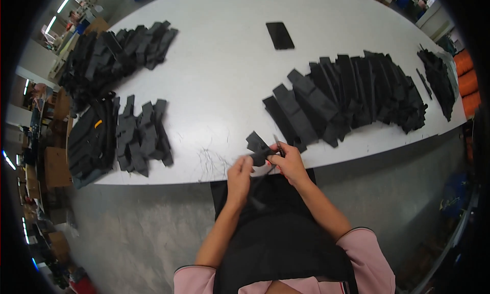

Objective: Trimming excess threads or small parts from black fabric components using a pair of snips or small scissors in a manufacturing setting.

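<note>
Item: my left hand (239, 174) and right hand (289, 161), raised at the white worktop (224, 74) edge, both grips pinched on a matte black fabric piece (258, 147); right also holds small scissors (278, 146). Flat rectangular black pieces (352, 92) fanned beyond.

White table (224, 79): black fabric piece stacks upper left (117, 51), left (140, 135), right (347, 97), far right (438, 79); dark phone (279, 35) top centre.

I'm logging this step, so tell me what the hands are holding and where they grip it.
Both hands pinch one black fabric piece at its near end, left hand below, right hand beside. The right hand also holds a thin tool, possibly snips.
</note>
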Action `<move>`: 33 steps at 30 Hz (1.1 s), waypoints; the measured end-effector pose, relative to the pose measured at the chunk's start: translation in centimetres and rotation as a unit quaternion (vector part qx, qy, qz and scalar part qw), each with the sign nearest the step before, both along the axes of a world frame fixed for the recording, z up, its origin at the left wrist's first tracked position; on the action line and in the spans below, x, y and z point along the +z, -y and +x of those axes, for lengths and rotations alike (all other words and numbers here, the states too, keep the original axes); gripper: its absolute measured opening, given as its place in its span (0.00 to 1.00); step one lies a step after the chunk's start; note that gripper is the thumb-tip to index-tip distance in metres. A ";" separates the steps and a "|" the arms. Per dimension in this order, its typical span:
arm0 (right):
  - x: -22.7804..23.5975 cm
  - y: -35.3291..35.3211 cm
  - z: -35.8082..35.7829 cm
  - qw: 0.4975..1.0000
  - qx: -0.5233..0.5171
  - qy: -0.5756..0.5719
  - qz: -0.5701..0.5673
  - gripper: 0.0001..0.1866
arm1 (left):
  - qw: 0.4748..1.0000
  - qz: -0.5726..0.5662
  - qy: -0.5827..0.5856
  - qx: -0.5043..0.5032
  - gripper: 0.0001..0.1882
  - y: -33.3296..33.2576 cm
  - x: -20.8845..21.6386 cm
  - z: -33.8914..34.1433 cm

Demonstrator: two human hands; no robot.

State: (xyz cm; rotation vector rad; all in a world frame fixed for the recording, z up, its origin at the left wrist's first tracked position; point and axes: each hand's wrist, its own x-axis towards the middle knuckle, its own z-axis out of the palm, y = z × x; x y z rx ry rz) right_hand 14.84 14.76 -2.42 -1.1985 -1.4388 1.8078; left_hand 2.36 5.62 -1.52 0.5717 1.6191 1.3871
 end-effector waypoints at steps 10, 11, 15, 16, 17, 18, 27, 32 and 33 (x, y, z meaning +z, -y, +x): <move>5.7 2.6 0.5 0.931 0.033 0.123 0.343 0.18 | 0.995 0.017 0.092 -0.039 0.18 0.7 -0.5 -1.5; 6.0 2.4 0.7 0.931 0.033 0.125 0.342 0.18 | 0.995 0.021 0.089 -0.035 0.18 0.7 -0.2 -1.3; 7.1 1.6 1.6 0.880 0.126 0.181 0.421 0.16 | 0.992 0.006 0.123 -0.034 0.17 1.0 -0.1 -1.7; 7.2 1.5 1.8 0.865 0.141 0.184 0.445 0.16 | 0.992 0.004 0.125 -0.033 0.17 1.0 0.1 -1.7; 7.3 1.3 1.9 0.866 0.142 0.185 0.442 0.16 | 0.988 -0.004 0.147 -0.039 0.17 0.9 0.5 -1.8; 7.5 1.1 1.9 0.843 0.159 0.182 0.480 0.16 | 0.985 -0.011 0.168 -0.047 0.17 0.9 0.8 -1.9; 8.0 -0.3 1.9 0.804 0.255 0.160 0.514 0.16 | 0.977 -0.040 0.181 -0.105 0.17 1.3 1.1 -2.9; 7.8 0.0 2.2 0.819 0.232 0.141 0.506 0.15 | 0.974 -0.048 0.191 -0.110 0.17 1.3 1.7 -2.6; 7.9 0.1 2.2 0.813 0.221 0.147 0.518 0.15 | 0.974 -0.047 0.188 -0.116 0.17 1.4 1.6 -2.7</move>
